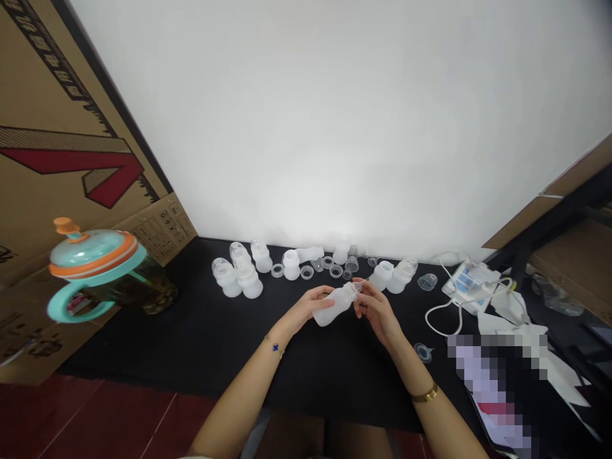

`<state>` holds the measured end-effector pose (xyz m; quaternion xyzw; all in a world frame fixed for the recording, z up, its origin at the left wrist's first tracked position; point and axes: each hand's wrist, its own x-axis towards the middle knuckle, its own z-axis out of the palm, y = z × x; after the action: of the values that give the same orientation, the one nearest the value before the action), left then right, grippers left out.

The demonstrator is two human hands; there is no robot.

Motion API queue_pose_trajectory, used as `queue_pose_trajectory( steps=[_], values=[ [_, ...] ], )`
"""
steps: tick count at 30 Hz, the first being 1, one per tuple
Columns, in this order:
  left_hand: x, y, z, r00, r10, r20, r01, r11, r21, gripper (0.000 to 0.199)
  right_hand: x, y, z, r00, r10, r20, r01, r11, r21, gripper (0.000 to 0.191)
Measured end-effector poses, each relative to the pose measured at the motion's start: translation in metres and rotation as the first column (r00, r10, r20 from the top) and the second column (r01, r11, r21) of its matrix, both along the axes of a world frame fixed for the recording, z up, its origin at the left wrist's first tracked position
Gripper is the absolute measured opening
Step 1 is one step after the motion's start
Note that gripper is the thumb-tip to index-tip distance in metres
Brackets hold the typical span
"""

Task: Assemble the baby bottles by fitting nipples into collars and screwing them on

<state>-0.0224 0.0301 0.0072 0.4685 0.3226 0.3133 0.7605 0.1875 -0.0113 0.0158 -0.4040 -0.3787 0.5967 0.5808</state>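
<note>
Wall (335,121) bright; upper right dim; edges stretched.

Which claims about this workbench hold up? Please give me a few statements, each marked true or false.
1. The left fingers hold a white bottle. True.
2. The right fingers are at that bottle's base. False: they are at its clear top end.
3. The big lidded jug stands at the person's right. False: it is at the left.
4. The tabletop is black. True.
5. The wall is red. False: it is white.
</note>
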Motion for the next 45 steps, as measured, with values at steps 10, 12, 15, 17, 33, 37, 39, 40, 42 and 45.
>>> queue_pose_trajectory(
  steps=[10,12,15,17,33,37,39,40,42,45],
  values=[
    [0.0004,0.0006,-0.0006,1.000,0.003,0.009,-0.003,1.000,0.006,0.054,-0.0007,0.0008,-0.0016,1.000,-0.014,0.005,0.014,1.000,0.007,0.039],
    [0.0001,0.0009,-0.0015,1.000,0.004,0.004,-0.004,1.000,0.001,0.053,-0.0004,0.0007,-0.0013,1.000,-0.011,0.005,0.011,1.000,0.012,0.040],
    [-0.0001,0.0015,-0.0033,1.000,0.006,0.007,-0.006,1.000,0.000,0.053,0.0003,0.0005,-0.0008,1.000,0.009,0.002,-0.009,1.000,0.018,0.040],
    [0.0000,0.0019,-0.0044,1.000,0.002,0.016,-0.002,1.000,0.008,0.052,0.0006,0.0003,-0.0007,1.000,0.022,-0.001,-0.022,1.000,0.019,0.040],
    [0.0003,0.0003,-0.0009,1.000,-0.007,0.002,0.007,1.000,0.010,0.052,0.0011,0.0015,-0.0060,0.999,-0.006,0.034,0.006,1.000,-0.011,0.040],
    [-0.0001,0.0009,-0.0023,1.000,-0.009,0.010,0.008,1.000,0.018,0.050,0.0002,0.0010,-0.0040,0.999,-0.011,0.035,0.011,1.000,-0.009,0.039],
    [-0.0003,0.0016,-0.0041,1.000,-0.007,0.014,0.007,1.000,0.023,0.050,0.0000,0.0008,-0.0026,1.000,0.003,0.029,-0.002,1.000,-0.001,0.040],
    [-0.0004,0.0019,-0.0051,1.000,-0.006,0.015,0.006,1.000,0.021,0.050,0.0001,0.0007,-0.0021,1.000,0.014,0.025,-0.014,1.000,0.002,0.041],
    [-0.0004,0.0024,-0.0066,1.000,-0.007,0.018,0.007,1.000,0.017,0.050,0.0006,0.0008,-0.0017,0.999,0.037,0.014,-0.037,0.999,0.006,0.043],
    [-0.0002,0.0023,-0.0066,0.999,-0.012,0.033,0.012,1.000,0.015,0.050,0.0015,0.0011,-0.0025,0.999,0.054,-0.004,-0.054,0.998,0.009,0.045]
  ],
)
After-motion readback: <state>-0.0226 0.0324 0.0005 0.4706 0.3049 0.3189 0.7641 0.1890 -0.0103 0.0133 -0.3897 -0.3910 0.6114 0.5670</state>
